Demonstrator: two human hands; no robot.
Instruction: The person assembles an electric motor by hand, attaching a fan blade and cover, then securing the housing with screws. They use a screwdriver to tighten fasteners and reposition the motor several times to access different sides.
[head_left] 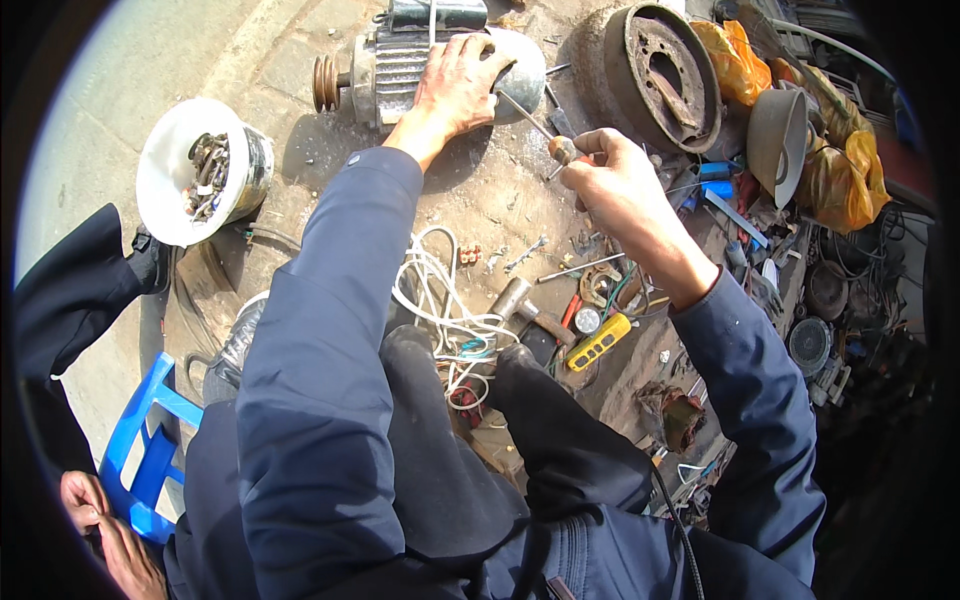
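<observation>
A finned grey electric motor (400, 70) lies on its side at the far middle, its grooved pulley (327, 83) to the left. My left hand (462, 85) grips it where the fins meet the rounded end cover (525, 70), fingers bent and thumb apart from them. In my right hand (625, 190) is a screwdriver (562, 150), its handle between thumb and fingers. The shaft slants up and left to the end cover, close to my left thumb. What the tip touches is too small to tell.
Left stands a white bucket (255, 180) with small metal parts. Near my knees lie white cable (430, 285), a hammer (512, 298) and a yellow push-button control (598, 343). A rusty wheel drum (625, 80) and scrap fill the right. Another person's hands (115, 540) show by a blue chair (150, 465).
</observation>
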